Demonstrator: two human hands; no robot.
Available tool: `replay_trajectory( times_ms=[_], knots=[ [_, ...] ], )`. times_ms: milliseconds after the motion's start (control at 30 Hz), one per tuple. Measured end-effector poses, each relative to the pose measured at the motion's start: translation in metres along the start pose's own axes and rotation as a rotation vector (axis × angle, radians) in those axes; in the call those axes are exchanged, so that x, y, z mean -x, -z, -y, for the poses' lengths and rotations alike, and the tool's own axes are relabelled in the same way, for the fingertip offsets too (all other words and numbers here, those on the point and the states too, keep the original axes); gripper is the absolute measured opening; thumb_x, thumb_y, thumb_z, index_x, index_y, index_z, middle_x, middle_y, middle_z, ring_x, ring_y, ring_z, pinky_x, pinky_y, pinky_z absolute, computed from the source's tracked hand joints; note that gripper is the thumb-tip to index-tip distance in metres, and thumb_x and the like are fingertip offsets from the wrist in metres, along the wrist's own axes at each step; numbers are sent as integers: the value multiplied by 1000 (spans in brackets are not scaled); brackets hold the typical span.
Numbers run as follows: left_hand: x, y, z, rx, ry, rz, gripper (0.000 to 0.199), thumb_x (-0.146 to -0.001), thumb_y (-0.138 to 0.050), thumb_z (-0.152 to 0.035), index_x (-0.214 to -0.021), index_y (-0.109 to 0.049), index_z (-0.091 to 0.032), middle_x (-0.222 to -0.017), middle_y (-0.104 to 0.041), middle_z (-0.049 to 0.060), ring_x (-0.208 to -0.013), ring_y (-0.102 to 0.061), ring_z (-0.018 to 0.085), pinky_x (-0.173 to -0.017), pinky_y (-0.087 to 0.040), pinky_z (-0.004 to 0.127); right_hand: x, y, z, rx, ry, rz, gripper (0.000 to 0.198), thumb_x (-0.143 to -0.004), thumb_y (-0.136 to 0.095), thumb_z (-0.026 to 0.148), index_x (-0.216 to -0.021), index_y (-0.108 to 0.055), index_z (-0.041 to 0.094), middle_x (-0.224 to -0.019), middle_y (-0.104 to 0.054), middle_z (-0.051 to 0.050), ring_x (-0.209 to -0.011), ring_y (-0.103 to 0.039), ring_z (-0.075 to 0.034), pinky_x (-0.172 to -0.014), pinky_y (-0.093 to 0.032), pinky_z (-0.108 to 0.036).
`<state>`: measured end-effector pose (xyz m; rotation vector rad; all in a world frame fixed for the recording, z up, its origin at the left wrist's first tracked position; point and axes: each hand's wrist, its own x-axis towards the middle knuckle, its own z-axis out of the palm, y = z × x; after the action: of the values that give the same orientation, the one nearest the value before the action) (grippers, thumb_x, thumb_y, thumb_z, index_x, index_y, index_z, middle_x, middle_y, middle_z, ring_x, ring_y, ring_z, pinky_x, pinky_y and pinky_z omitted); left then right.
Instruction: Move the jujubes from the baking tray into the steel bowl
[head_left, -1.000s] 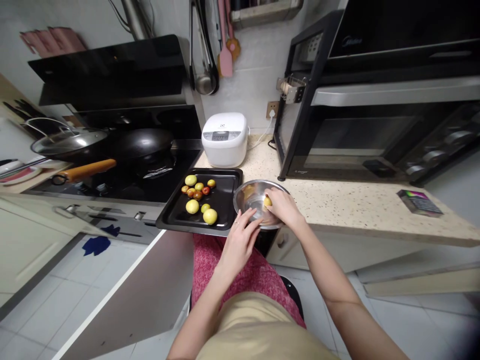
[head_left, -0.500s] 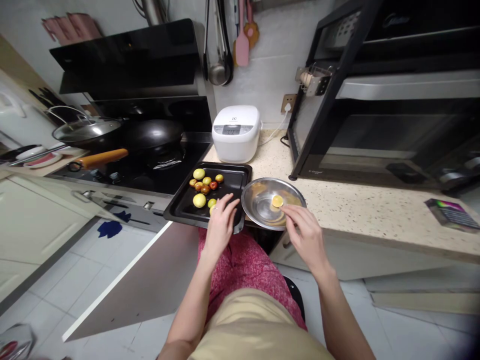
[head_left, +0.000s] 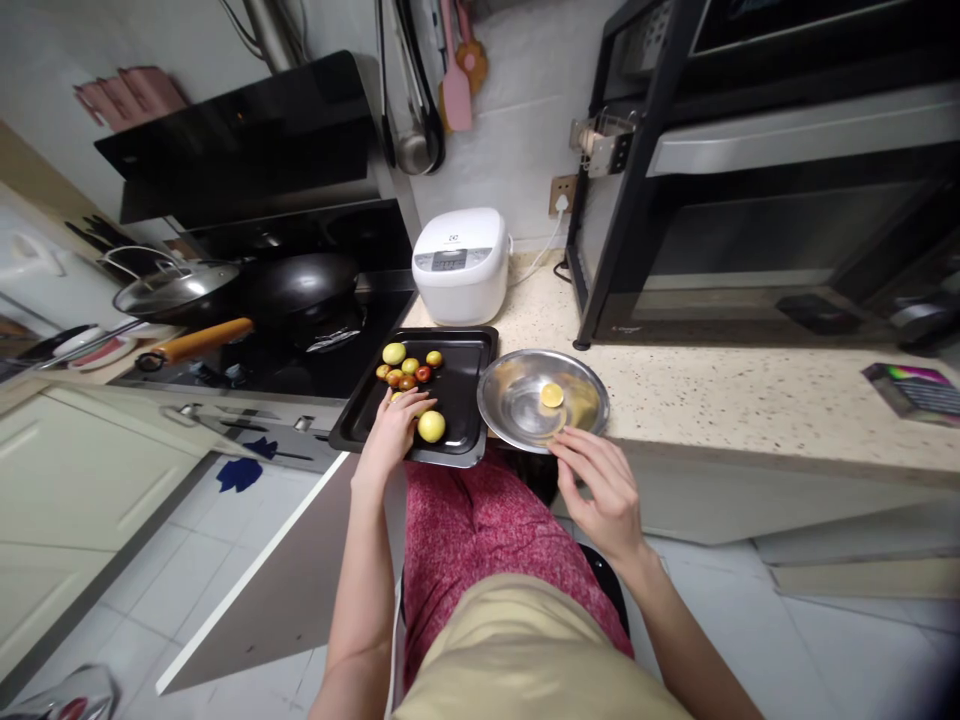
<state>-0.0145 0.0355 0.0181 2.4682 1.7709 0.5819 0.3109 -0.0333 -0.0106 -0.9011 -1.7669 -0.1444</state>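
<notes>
My left hand (head_left: 391,435) is over the near left part of a black baking tray (head_left: 465,385), fingers stretched out and partly covering a yellow fruit. Beside its fingertips lies a round yellow fruit (head_left: 431,427). Farther back in the tray, small yellow, brownish and red tomato-like fruits (head_left: 407,367) cluster near a larger yellow one (head_left: 394,354). Right of the tray, a steel bowl (head_left: 510,400) holds one small yellow round piece (head_left: 551,396). My right hand (head_left: 604,495) is at the bowl's near rim, thumb apart from the fingers, holding nothing visible.
A white rice cooker (head_left: 461,265) stands behind the tray. At the left is a stove with a black wok (head_left: 300,290) and a lidded pan (head_left: 176,290). An oven (head_left: 772,230) in a rack stands at the right. An open cabinet door (head_left: 262,580) juts out below the counter.
My left hand has moved left across the tray, uncovering the round yellow fruit. My right hand has drawn back from the yellow piece, which stays in the bowl. The view has shifted slightly.
</notes>
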Motion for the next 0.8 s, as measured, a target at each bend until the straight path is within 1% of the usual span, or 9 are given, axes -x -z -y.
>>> replay_trajectory(
  times_ms=[133, 233, 300, 367, 467, 533, 600, 667, 800],
  knots=[
    [-8, -3, 1, -6, -18, 26, 55, -82, -48, 1, -124, -73, -24, -131, -72, 9, -129, -64, 26, -129, -23, 61, 2, 1, -1, 3, -5, -2, 34, -90, -63, 3, -116, -72, 23, -108, -79, -9, -110, -73, -26, -94, -58, -44],
    [-13, -3, 4, 1, -32, 19, 50, -82, -49, 0, -120, -73, -22, -124, -73, 9, -125, -66, 26, -128, -28, 59, 4, 1, -1, 16, -4, -11, 33, -90, -63, 3, -116, -71, 22, -108, -78, -8, -110, -73, -26, -93, -57, -44],
    [-15, 0, 2, 41, -31, -38, 43, -86, -50, -4, -119, -71, -19, -123, -72, 10, -124, -65, 27, -123, -39, 55, 5, 0, -1, 21, -7, -16, 33, -91, -62, 3, -116, -71, 23, -108, -78, -8, -110, -73, -25, -93, -57, -44],
    [-17, 5, -3, 104, -33, -146, 36, -91, -52, -10, -121, -69, -19, -127, -69, 12, -124, -65, 27, -115, -48, 49, 5, -1, -1, 21, -19, -16, 32, -91, -61, 5, -115, -72, 24, -109, -79, -8, -110, -73, -25, -93, -57, -44],
    [-22, 15, -23, 206, -78, -291, 30, -98, -52, -17, -125, -65, -22, -132, -66, 11, -125, -64, 25, -111, -52, 44, 5, -3, 0, 15, -44, -15, 30, -92, -60, 6, -113, -73, 25, -108, -79, -7, -110, -74, -25, -92, -58, -44],
    [-27, 19, -43, 283, -139, -306, 28, -99, -53, -19, -125, -64, -23, -131, -66, 10, -126, -63, 24, -110, -52, 42, 5, -3, 0, 9, -52, -20, 30, -92, -60, 7, -112, -73, 25, -107, -79, -7, -109, -74, -25, -91, -58, -44],
    [-35, 19, -63, 351, -203, -262, 28, -99, -55, -19, -126, -62, -22, -129, -67, 9, -124, -64, 23, -107, -54, 40, 5, -4, 1, 2, -57, -20, 30, -92, -60, 7, -112, -73, 25, -107, -79, -7, -109, -74, -25, -91, -58, -44],
    [-45, 16, -81, 380, -261, -185, 28, -96, -57, -16, -123, -62, -21, -123, -68, 9, -118, -66, 23, -102, -56, 39, 6, -3, 2, -5, -65, -17, 31, -92, -60, 7, -112, -74, 25, -108, -79, -7, -110, -74, -25, -92, -58, -44],
    [-69, 3, -103, 348, -356, 35, 27, -89, -60, -9, -114, -64, -19, -114, -69, 9, -102, -69, 22, -93, -58, 35, 7, 0, 2, -2, -82, -13, 30, -92, -59, 8, -111, -74, 26, -108, -79, -7, -110, -74, -25, -92, -57, -44]
  ],
)
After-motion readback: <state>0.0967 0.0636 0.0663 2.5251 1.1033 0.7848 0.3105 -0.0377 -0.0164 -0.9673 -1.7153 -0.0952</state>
